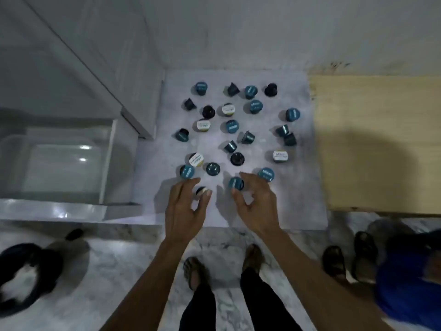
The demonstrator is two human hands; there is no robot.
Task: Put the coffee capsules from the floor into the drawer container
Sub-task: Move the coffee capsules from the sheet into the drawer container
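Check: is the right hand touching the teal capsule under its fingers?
Cannot tell. In the head view the right hand curls around the teal capsule, thumb tip at its edge, but neither contact nor gap shows plainly.

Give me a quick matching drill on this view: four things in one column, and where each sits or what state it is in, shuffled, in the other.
Things:
1. clear container
2. left hand
3. right hand
4. wooden board

Places or states:
A. lying at the right of the capsule patch
B. in the open drawer at left, no capsules visible inside
C. reaching over a teal-lidded capsule, fingers spread
D. fingers over a white-lidded capsule at the near edge

Pairs: 1-B, 2-D, 3-C, 4-A
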